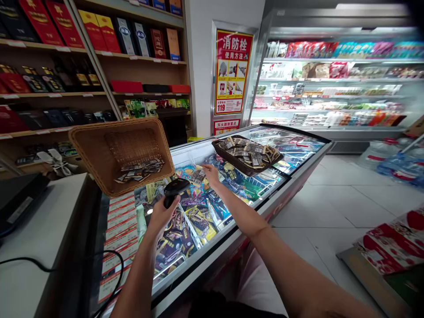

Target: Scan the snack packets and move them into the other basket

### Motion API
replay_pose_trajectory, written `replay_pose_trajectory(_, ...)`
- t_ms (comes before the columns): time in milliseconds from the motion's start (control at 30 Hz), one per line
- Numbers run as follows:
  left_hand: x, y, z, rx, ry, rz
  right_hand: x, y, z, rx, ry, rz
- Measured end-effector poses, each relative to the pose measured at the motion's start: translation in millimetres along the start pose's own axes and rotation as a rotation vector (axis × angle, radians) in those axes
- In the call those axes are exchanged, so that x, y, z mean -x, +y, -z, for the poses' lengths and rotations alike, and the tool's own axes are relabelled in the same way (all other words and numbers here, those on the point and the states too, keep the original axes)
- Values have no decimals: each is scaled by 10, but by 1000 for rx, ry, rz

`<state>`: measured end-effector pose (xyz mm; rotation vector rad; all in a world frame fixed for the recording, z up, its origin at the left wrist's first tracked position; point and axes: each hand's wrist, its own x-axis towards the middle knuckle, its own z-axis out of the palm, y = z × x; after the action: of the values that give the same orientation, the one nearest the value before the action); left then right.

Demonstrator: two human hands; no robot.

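Left grip [163, 213] tight around scanner [177, 187], right grip [212, 175] farther forward, pinched on packet [197, 176].

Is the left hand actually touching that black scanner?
Touching: the head view shows the left hand gripping the black scanner by its handle.

Bkgd. L: wooden shelves [145, 58] w/ boxes [68, 24] & bottles [81, 73]. Ctr.: red-yellow wall sign [233, 73]. R: lit fridge [298, 20] w/ packaged food [313, 49]; water jugs [399, 165] on tiled floor [311, 205].
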<state>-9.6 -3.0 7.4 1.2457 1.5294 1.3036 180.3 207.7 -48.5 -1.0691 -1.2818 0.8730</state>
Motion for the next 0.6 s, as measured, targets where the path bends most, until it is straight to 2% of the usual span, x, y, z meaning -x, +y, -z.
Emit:
replay_pose_trajectory(100,1,-23,-29,-111,-46,-12,-9,31,-11,-41,65,-57)
replay_pose_trajectory(200,-1,-41,-38,-184,-52,-32,-28,9,-28,-74,74,-49)
replay_pose_trajectory(600,41,17,-58,-275,-36,-66,-79,-94,78,7,90,-90)
